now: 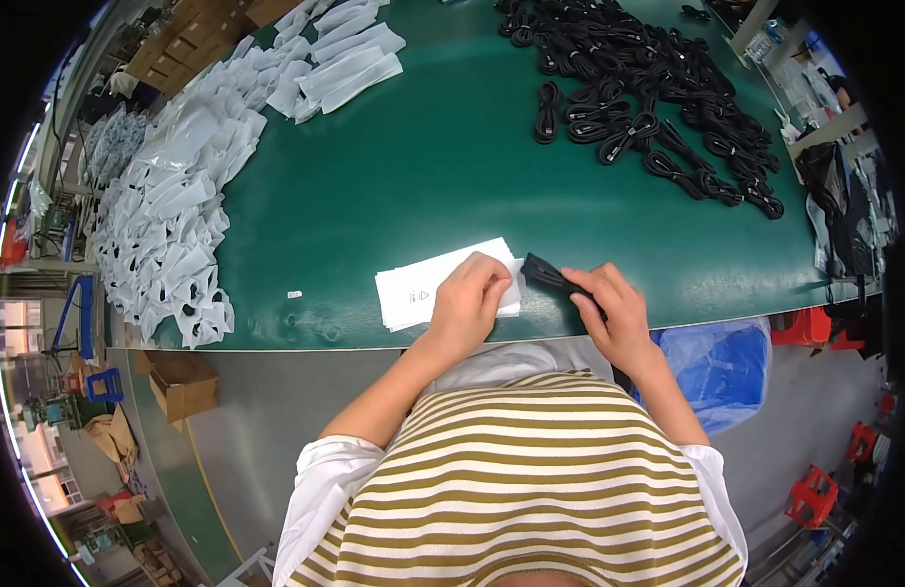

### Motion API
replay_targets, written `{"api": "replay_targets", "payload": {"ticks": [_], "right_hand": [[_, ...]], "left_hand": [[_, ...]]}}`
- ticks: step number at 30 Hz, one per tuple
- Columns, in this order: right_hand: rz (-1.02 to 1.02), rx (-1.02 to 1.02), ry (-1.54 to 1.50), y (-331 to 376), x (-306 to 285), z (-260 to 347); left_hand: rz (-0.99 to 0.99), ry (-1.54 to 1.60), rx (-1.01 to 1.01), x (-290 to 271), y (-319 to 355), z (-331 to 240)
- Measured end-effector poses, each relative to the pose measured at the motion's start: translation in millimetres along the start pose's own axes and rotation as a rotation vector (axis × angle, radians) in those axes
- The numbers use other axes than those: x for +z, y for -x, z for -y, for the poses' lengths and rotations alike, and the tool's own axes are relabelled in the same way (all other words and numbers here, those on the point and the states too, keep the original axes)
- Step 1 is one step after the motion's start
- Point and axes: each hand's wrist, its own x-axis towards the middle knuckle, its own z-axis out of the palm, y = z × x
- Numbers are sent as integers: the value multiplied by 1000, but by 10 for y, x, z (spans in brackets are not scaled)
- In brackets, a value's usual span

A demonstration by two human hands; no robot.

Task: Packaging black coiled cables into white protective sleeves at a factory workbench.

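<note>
My right hand [614, 308] is closed round a bundled black cable [547, 273], whose far end points left toward a small stack of white bags [405, 284]. Over the right part of that stack lies my left hand [470, 298], its thumb and fingers pinched at the edge of the top bag. The cable's tip is close to this bag's right end; I cannot tell whether it touches. Small dark print shows on the top bag.
A big heap of coiled black cables [658, 78] covers the back right of the green table [374, 186]. White filled bags [183, 186] pile up along the left. A small white tag [294, 294] lies near the front edge. Below, right, stands a lined blue bin [716, 372].
</note>
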Motion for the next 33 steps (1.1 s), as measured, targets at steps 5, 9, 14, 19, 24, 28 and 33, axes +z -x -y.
{"api": "replay_targets", "payload": {"ticks": [5,9,14,19,24,28,33], "right_hand": [[187,27,-4,5,-34,-27],[244,434,-389,-59,-21,-63],[177,406,-427,-134,55,-21],[24,2,-332,-245,200,132],[-78,9,-325,-432,83,196],[-373,45,389,-521,-363,-664],[-265,66,961,-526,-902,-1317]], "left_hand": [[-35,146,3,0,-22,-18],[-48,61,259,-34,-81,-62],[-83,-53,341,-108,-175,-163],[-118,43,209,-209,-282,-258],[-208,737,-106,-616,-433,-82],[-336,931,-128,-1098,-808,-34],[-536,30,144,-1084,-1176,308]]}}
